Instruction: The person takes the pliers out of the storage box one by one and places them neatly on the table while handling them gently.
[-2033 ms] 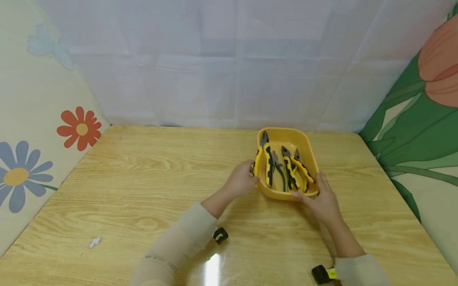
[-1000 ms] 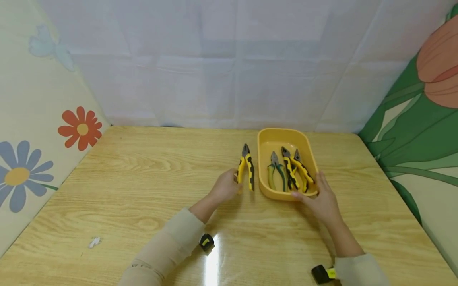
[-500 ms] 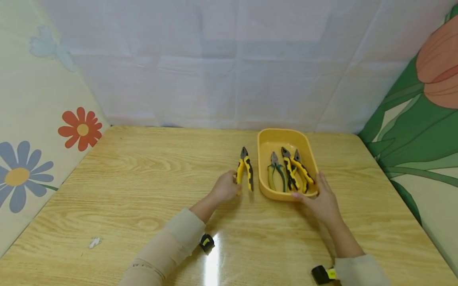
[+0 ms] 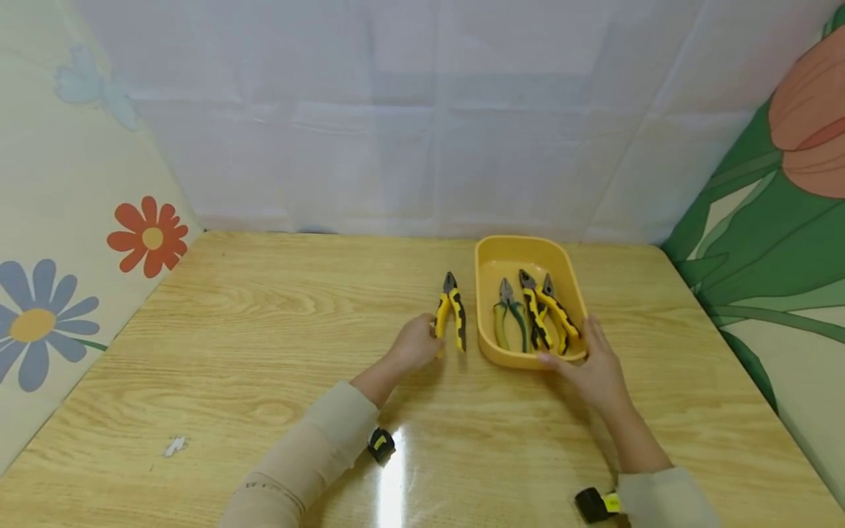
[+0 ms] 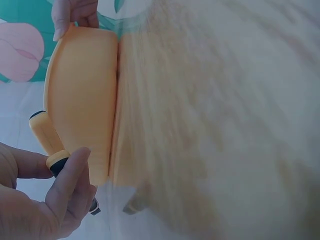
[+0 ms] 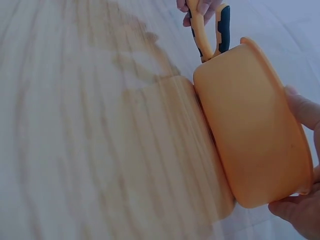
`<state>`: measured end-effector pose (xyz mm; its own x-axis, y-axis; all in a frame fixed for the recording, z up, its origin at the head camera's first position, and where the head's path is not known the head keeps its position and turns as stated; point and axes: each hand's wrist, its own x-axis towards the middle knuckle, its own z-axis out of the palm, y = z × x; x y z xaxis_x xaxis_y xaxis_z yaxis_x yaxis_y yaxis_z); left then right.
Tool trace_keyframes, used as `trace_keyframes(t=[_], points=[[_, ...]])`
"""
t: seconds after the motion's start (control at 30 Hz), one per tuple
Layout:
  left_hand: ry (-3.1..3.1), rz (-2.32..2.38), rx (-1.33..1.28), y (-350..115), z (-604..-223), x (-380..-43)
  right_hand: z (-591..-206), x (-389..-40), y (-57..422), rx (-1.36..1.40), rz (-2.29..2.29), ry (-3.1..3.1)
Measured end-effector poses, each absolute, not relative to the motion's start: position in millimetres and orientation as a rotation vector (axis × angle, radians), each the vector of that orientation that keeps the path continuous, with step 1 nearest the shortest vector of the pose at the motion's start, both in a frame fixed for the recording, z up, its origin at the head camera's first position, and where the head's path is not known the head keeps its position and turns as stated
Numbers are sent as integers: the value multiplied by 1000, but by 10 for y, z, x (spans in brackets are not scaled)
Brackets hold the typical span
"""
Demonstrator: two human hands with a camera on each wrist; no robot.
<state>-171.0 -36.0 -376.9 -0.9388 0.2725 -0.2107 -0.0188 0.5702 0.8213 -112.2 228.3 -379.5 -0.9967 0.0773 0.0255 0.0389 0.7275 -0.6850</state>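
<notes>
My left hand (image 4: 417, 343) holds a pair of yellow-and-black pliers (image 4: 460, 315) by its left handle, just left of a yellow plastic bin (image 4: 528, 253). The pliers' handles are spread and the grey head points to the back wall. In the left wrist view, thumb and fingers pinch the yellow handle (image 5: 47, 132). At the bin's near right corner, my right hand (image 4: 601, 374) grips the rim, thumb on the front and fingers on the right side. Inside the bin lie green-handled pliers (image 4: 505, 291) and, overlapping at the right, two yellow-and-black pliers (image 4: 530, 297).
The wood-grain table (image 4: 277, 293) ends at a white sheet (image 4: 297, 147) behind. Flower-printed panels stand left and right. Small black devices with yellow marks sit at the left wrist (image 4: 381, 445) and right wrist (image 4: 594, 504). A white patch (image 4: 174, 446) marks the table's left front.
My left hand has taken the yellow-and-black pliers out over the bin's left side and moved left. Over the last half second it has stayed nearly still. The right hand and bin have not moved.
</notes>
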Motion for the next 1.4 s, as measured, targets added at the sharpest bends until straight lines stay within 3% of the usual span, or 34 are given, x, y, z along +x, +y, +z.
trace_keyframes(t=[1.4], points=[[2533, 1182, 168, -290, -3767, -1769, -3797, -1115, 2269, -86, 1140, -2848]])
